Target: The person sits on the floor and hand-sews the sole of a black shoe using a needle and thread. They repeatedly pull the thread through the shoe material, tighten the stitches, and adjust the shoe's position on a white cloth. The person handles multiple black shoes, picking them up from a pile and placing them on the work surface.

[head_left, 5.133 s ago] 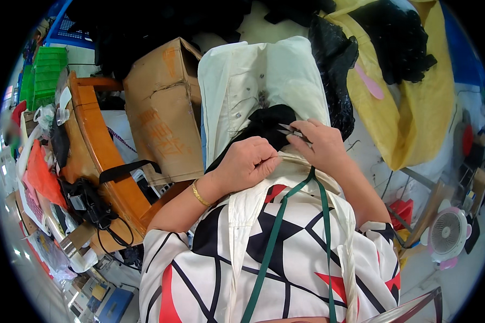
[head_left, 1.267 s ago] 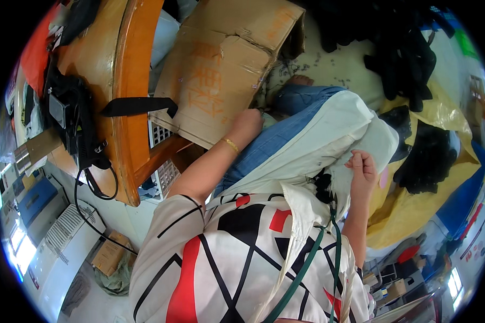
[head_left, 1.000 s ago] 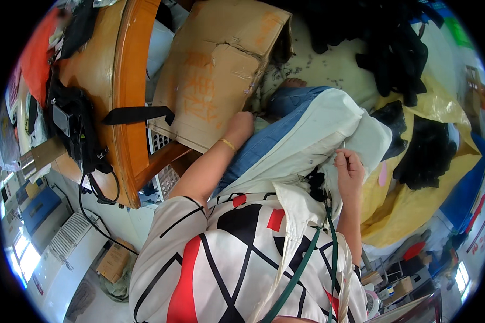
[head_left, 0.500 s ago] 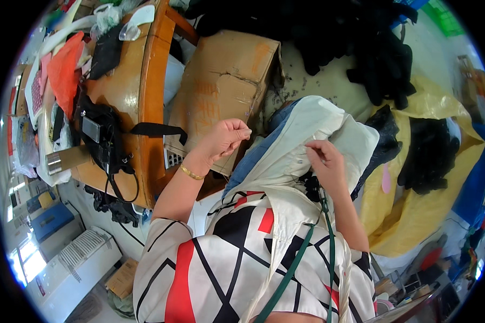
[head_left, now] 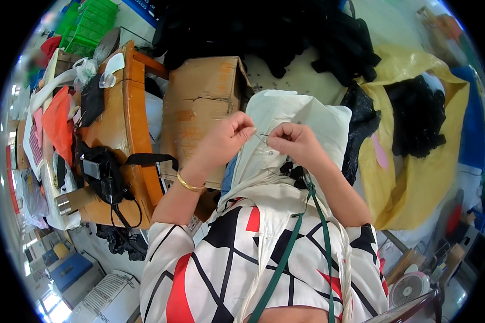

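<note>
Above my lap, my left hand (head_left: 229,137) and my right hand (head_left: 297,142) face each other, fingers pinched. A thin dark thread (head_left: 261,138) spans the small gap between the fingertips, and both pinches close on it. Whether anything smaller is held is too fine to tell. Beneath the hands, a white apron (head_left: 324,116) covers my lap. Small black pieces (head_left: 292,172) lie on it, below my right hand. Green cords (head_left: 285,255) hang down my front beside them.
A cardboard box (head_left: 199,86) stands ahead to the left, against a wooden table (head_left: 134,107) bearing a black bag (head_left: 99,169). Black items (head_left: 242,32) are heaped ahead. On the right sits an open yellow sack (head_left: 377,199) with black items inside, beside a black plastic bag (head_left: 355,129).
My hands have come together from well apart, the right moving left and up in the picture. The thread now shows between them. The view has shifted, showing green crates at upper left.
</note>
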Demonstrator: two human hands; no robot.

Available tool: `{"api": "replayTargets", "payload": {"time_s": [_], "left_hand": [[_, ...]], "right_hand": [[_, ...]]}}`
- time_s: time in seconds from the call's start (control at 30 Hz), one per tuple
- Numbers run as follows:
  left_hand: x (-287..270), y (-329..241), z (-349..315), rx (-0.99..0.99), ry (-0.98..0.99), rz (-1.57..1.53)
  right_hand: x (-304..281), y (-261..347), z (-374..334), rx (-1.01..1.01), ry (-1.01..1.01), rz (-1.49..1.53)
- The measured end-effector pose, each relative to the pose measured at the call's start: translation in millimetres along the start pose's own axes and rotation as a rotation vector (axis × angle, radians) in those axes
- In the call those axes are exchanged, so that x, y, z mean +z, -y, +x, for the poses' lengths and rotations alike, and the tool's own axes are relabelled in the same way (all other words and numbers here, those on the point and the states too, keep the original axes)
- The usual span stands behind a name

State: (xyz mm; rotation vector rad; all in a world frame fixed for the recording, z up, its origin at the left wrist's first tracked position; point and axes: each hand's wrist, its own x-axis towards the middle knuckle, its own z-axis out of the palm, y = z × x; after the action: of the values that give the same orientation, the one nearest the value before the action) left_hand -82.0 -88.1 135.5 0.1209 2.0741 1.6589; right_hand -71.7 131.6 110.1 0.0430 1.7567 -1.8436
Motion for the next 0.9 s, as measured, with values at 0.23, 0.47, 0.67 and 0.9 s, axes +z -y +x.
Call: {"api": "replayTargets", "payload": {"time_s": [0.23,0.47,0.67,0.9], "left_hand": [[52,40,-8,-0.086,-0.160,-0.535],[74,55,1,-0.277,-0.014,-0.884],[60,57,4,-0.312,0.243,-0.865],[64,44,13,-0.249,-0.026,-0.715]], "right_hand": [[-11,-25,3,0.126,-0.176,0.250],[-6,-33,5,0.075,-0.209,0.239],[-6,-39,1,0.063,-0.236,0.125],[-19,-58,-1,0.025,-0.209,0.321]]}}
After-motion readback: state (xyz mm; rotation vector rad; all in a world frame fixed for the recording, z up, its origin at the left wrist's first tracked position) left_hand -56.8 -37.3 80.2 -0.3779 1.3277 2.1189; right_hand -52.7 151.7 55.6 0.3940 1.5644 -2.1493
